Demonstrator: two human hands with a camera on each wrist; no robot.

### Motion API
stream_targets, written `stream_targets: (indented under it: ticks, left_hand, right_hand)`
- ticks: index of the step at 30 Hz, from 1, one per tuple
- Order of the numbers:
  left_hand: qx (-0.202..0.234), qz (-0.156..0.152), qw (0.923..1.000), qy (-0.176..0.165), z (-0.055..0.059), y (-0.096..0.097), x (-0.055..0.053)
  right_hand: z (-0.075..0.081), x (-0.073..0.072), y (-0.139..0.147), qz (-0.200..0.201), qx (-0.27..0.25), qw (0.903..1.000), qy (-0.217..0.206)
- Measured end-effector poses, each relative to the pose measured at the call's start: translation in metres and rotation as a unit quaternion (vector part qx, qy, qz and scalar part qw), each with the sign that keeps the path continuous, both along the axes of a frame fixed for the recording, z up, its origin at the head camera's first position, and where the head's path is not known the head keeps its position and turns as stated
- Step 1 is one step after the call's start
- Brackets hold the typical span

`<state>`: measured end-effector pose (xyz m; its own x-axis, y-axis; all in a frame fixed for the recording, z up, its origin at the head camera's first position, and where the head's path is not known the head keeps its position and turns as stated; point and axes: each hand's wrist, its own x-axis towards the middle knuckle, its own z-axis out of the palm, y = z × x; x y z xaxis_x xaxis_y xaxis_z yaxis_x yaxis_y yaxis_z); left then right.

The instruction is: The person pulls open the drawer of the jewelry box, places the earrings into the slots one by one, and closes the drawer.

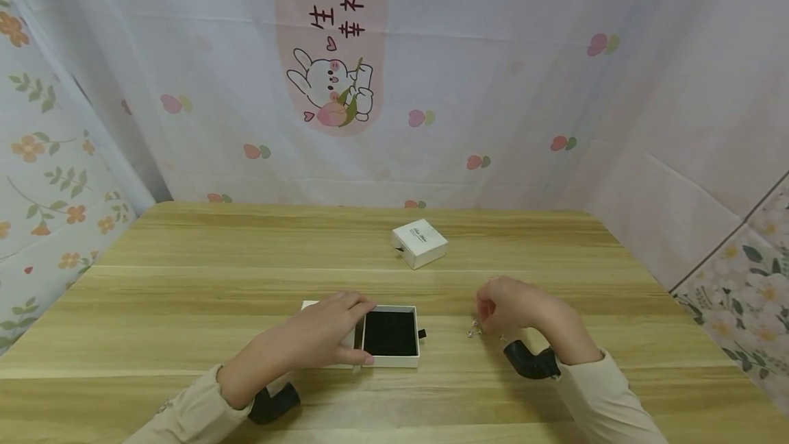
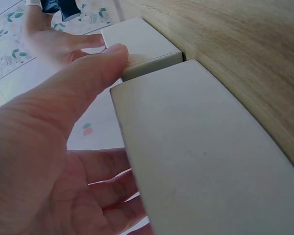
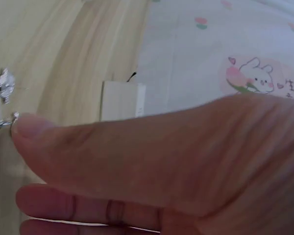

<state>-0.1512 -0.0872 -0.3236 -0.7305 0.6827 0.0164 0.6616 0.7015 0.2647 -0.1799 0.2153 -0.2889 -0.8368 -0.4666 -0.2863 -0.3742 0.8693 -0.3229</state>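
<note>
A white drawer-style jewellery box (image 1: 391,361) lies on the table, slid open, its tray lined in black. My left hand (image 1: 323,331) grips across it near the seam, thumb on the near side and fingers at the far side. In the left wrist view, the thumb (image 2: 95,68) lies by the gap between sleeve and tray. My right hand (image 1: 511,303) is low over the table right of the box, its fingers bent. Small silver earrings (image 1: 474,329) lie beneath its fingertips. The right wrist view shows the thumb tip against one silver earring (image 3: 14,118); the index fingertip is hidden.
A closed white box (image 1: 420,243) with dark print stands farther back. Another tiny metal piece (image 1: 503,339) lies by the black right wrist mount (image 1: 530,360). A patterned cloth (image 1: 468,88) hangs behind the wooden table (image 1: 203,279).
</note>
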Motion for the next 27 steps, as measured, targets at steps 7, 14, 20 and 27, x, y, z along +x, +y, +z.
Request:
stream_targets:
  ticks: [7, 14, 20, 27]
  left_hand:
    - [-0.002, 0.005, 1.0000, -0.005, 0.000, 0.001, 0.000]
    - [-0.005, 0.007, 1.0000, -0.005, 0.000, 0.000, 0.000]
    - [-0.001, 0.001, 1.0000, 0.000, 0.000, 0.000, 0.000]
    - [0.000, -0.002, 1.0000, 0.006, 0.000, 0.000, 0.000]
  right_hand:
    - [-0.010, -0.006, 0.006, 0.019, -0.018, 0.9993, -0.025]
    - [-0.018, -0.013, 0.011, 0.025, -0.035, 0.9982, -0.042]
    - [-0.020, -0.017, 0.010, 0.031, -0.046, 0.9972, -0.050]
    - [-0.022, -0.019, 0.012, 0.033, -0.058, 0.9959, -0.061]
